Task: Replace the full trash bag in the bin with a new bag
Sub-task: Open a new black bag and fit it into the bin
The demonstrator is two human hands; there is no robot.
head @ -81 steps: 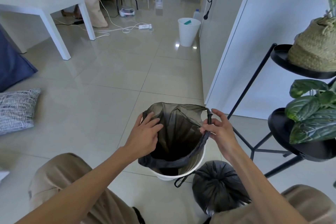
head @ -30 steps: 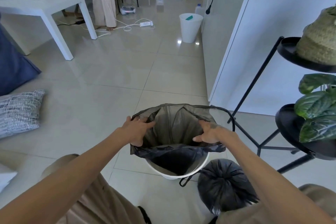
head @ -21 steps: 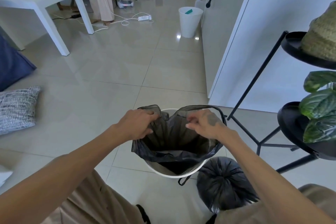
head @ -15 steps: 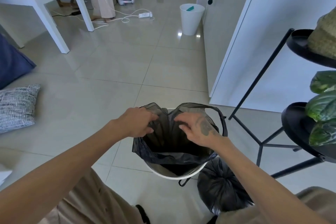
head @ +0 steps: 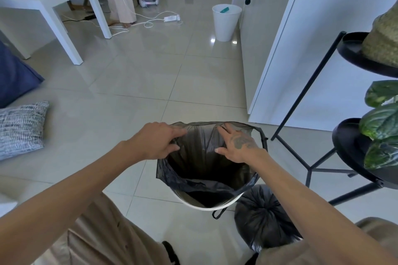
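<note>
A white round bin (head: 206,206) stands on the floor in front of me. A new dark grey bag (head: 200,157) hangs open inside it, its near edge folded over the rim. My left hand (head: 158,140) grips the bag's upper left edge. My right hand (head: 235,145) presses flat against the inside of the bag's far right wall, fingers spread. A drawstring loop (head: 263,137) sticks out on the right. The full black bag (head: 261,217), tied shut, sits on the floor right of the bin.
A black metal plant stand (head: 353,135) with leafy plants is close on the right. A white wall panel (head: 301,49) stands behind it. A second white bin (head: 226,21), a white table (head: 53,4), floor cables and a person's legs are farther off. Cushions lie left.
Both hands moved from the bag's near sides toward its far edge. My right hand let go of the rim and now lies flat inside the bag. The bag opening has spread wider.
</note>
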